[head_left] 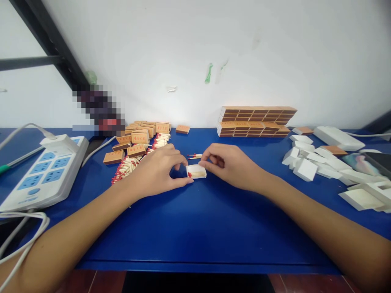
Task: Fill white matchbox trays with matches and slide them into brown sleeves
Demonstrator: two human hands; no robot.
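A small white matchbox tray (200, 175) with some red-headed matches in it sits in the middle of the blue table. My left hand (163, 171) grips its left end between thumb and fingers. At the tray's upper right corner, the fingertips of my right hand (224, 165) are pinched together on the edge; whether a match is between them cannot be made out. Just behind the tray lie a few loose matches (194, 156). A heap of red-tipped matches (125, 169) spreads beyond my left forearm, partly hidden by it.
Loose matchboxes (136, 151) are piled behind the match heap. Stacked matchboxes (253, 129) stand against the wall. White empty trays (306, 170) lie scattered at right, near a white adapter (339, 137). A power strip (50, 173) with cables occupies the left side.
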